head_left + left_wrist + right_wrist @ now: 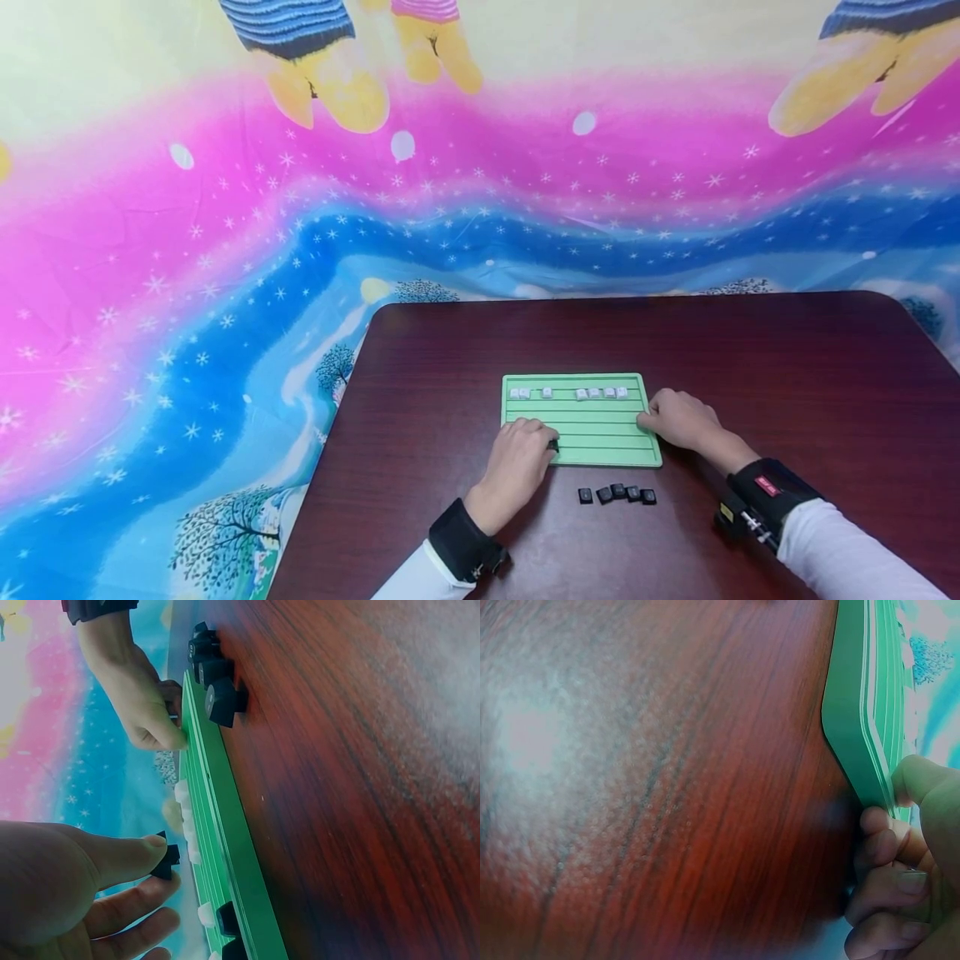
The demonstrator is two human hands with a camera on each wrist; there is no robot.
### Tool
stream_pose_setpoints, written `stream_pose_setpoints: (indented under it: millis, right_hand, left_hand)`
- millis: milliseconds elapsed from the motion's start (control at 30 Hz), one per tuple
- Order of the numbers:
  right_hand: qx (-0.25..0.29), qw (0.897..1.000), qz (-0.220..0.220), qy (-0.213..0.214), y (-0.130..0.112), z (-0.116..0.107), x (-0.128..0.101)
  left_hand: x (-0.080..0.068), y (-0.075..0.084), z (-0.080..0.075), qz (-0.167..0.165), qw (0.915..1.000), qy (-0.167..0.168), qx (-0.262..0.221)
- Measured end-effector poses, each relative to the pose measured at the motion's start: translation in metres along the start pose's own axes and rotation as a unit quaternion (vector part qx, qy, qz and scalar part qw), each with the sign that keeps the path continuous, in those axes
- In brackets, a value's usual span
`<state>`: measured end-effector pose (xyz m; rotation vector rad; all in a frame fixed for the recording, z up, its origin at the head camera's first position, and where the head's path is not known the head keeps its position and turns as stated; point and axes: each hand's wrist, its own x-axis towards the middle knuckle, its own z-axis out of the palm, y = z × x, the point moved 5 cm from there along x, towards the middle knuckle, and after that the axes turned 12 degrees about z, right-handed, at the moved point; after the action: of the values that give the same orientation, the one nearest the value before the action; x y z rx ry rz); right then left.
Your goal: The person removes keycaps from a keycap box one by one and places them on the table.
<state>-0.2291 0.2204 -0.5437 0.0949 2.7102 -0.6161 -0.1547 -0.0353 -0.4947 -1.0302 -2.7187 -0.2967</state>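
Observation:
My left hand [519, 458] pinches a black keycap [166, 861] between thumb and fingertip, above the left part of a green ridged board [607, 457]. My right hand [684, 421] grips the board's right edge, thumb on top and fingers curled against its side in the right wrist view. Along the board's top row sit several white keycaps [547, 392], with gaps between some of them. The left wrist view also shows black keycaps [227, 919] on the board near its front left; the left hand hides them from the head view.
Several loose black keycaps [618, 491] lie in an uneven line on the dark brown table [420, 392], just in front of the board. A colourful printed cloth [225, 250] hangs behind and to the left of the table.

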Motion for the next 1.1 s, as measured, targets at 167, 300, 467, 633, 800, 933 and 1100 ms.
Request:
stream_pose_setpoints:
  millis: [167,300,467,633,800,933,1100]
  right_hand:
    - [-0.002,1.000,0.001,0.000,0.000,0.000,0.000]
    - [-0.001,1.000,0.001,-0.001,0.000,0.001,-0.001]
    - [0.001,1.000,0.000,0.000,-0.001,0.001,-0.001]
    - [0.002,1.000,-0.001,0.001,-0.001,0.001,0.000]
    - [-0.001,1.000,-0.001,0.002,0.000,0.001,0.001]
    - [-0.002,1.000,0.001,0.000,0.000,0.001,0.001]
    - [-0.002,1.000,0.001,-0.001,0.000,0.001,0.001]
  left_hand:
    - [-0.002,0.003,-0.002,0.006,1.0000,0.006,0.001]
    - [-0.004,0.005,-0.001,0.005,1.0000,0.001,0.002]
    - [-0.005,0.007,0.000,0.002,1.0000,-0.005,-0.001]
    - [-0.006,0.008,0.000,0.007,1.0000,-0.003,-0.006]
    - [-0.008,0.011,0.000,0.013,0.9999,-0.002,-0.010]
    - [-0.010,0.014,0.002,0.019,0.9997,-0.014,-0.008]
    - [-0.012,0.018,0.006,0.020,0.9991,-0.037,-0.005]
